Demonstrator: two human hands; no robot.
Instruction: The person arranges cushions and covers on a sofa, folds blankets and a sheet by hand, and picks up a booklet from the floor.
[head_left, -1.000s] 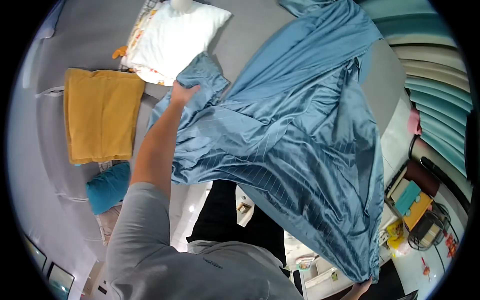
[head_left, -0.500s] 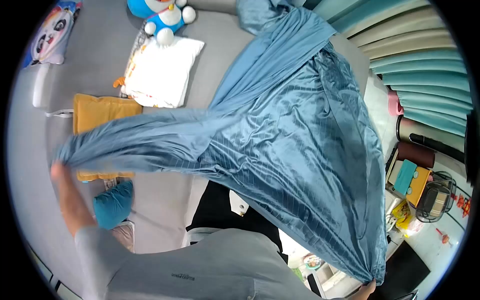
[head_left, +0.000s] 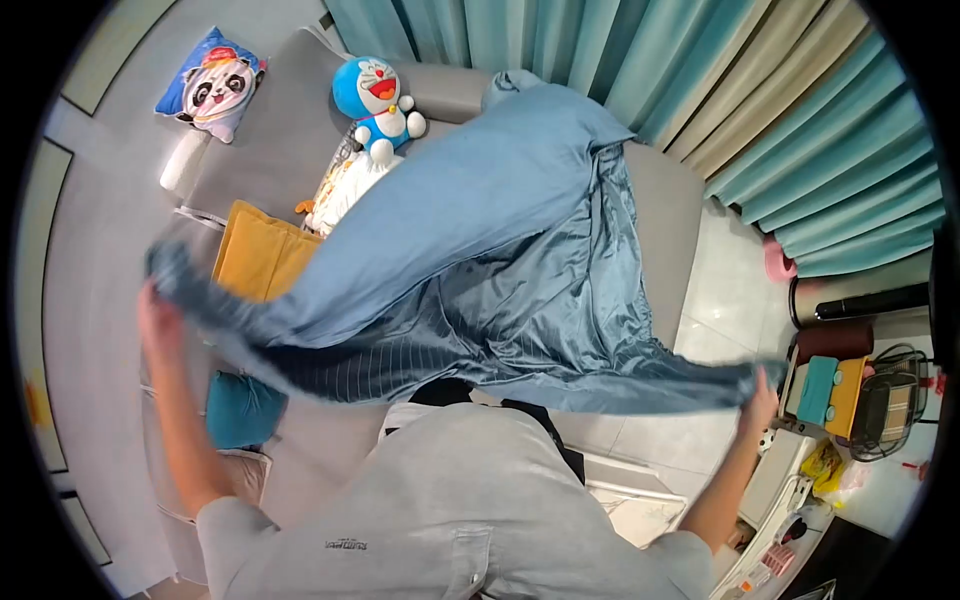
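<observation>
A large blue quilt (head_left: 440,190) stretches between my two hands, its far part lying over the grey sofa. Its smooth matte face shows on top, while the shiny striped face (head_left: 520,270) shows in the sagging middle. At the left, my left hand (head_left: 160,315) is closed on one corner, with its fingers smeared by motion. Over on the right, my right hand (head_left: 762,398) grips another corner near the toys and basket. Both arms are spread wide, and the near edge hangs in front of my waist.
The grey sofa (head_left: 670,210) carries a blue-and-white plush cat (head_left: 380,105), a panda cushion (head_left: 218,92), a yellow cushion (head_left: 262,250) and a teal cushion (head_left: 243,408). Teal curtains (head_left: 560,50) hang behind. On the right stand a black wire basket (head_left: 885,400) and a low white cabinet (head_left: 780,480).
My right hand has risen from the lower right, lifting its corner. My left hand has moved slightly up and right. The quilt now covers most of the white cushion, and my view has shifted.
</observation>
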